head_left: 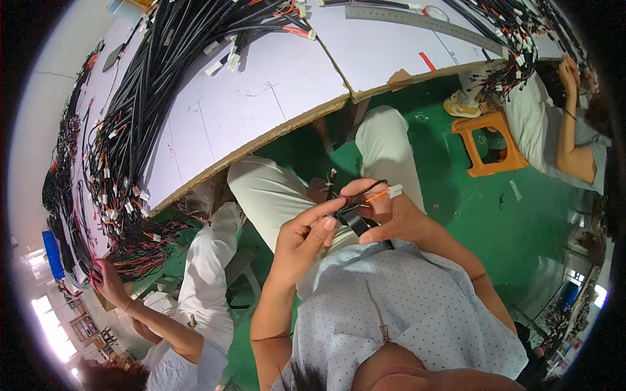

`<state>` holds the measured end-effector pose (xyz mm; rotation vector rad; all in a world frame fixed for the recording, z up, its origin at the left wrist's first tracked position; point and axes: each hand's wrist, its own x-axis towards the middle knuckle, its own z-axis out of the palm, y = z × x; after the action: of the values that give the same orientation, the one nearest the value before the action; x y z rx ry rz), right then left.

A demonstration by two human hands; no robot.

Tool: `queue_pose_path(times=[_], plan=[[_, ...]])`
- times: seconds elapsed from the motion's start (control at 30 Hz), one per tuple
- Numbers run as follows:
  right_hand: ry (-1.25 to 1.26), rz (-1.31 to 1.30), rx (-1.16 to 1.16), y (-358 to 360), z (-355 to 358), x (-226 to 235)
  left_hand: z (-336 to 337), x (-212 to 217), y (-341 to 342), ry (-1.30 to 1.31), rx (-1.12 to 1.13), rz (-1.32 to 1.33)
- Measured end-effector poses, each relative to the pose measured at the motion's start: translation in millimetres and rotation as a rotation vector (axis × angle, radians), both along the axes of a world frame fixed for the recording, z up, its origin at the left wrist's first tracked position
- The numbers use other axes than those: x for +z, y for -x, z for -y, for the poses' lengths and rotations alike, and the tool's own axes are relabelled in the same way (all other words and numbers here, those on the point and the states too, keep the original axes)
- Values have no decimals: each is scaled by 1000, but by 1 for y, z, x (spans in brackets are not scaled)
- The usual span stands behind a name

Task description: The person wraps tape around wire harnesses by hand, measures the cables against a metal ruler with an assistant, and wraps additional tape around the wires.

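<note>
Over my lap, both hands are closed around a small cable harness. My left hand (301, 244) pinches dark wires between thumb and fingertips. My right hand (403, 218) grips the same harness from the other side, its fingers curled round the wires. A white connector (395, 190) on an orange lead sticks out past the right fingers, and a small dark connector end points up from the left side. Between the hands is a shiny black band (355, 222) that looks like a roll of black tape; the fingers partly hide it.
Ahead stands a white-topped table (241, 114) with a rough edge. On it lie a thick bundle of black cables (140, 85), a steel ruler (424, 25) and more harnesses (515, 49). Co-workers sit at left and right. An orange stool (492, 143) stands on the green floor.
</note>
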<state>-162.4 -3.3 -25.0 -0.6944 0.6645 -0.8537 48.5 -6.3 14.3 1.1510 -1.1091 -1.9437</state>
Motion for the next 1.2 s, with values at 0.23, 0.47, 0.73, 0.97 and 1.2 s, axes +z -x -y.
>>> queue_pose_path(times=[0.23, 0.47, 0.73, 0.97, 1.2], plan=[[-1, 72, 16, -2, -3, -1, -3, 1, 5, 292, 43, 274], [-93, 37, 16, 1, -5, 20, -8, -6, 14, 802, 108, 636], [-189, 10, -55, 1, -4, 40, -6, -12, 17, 1237, -13, 1017], [-158, -42, -74, 5, -2, 41, -2, 0, 6, 779, -19, 729], [44, -263, -58, -8, 0, 3, 0, 0, 1, 251, -77, 321]])
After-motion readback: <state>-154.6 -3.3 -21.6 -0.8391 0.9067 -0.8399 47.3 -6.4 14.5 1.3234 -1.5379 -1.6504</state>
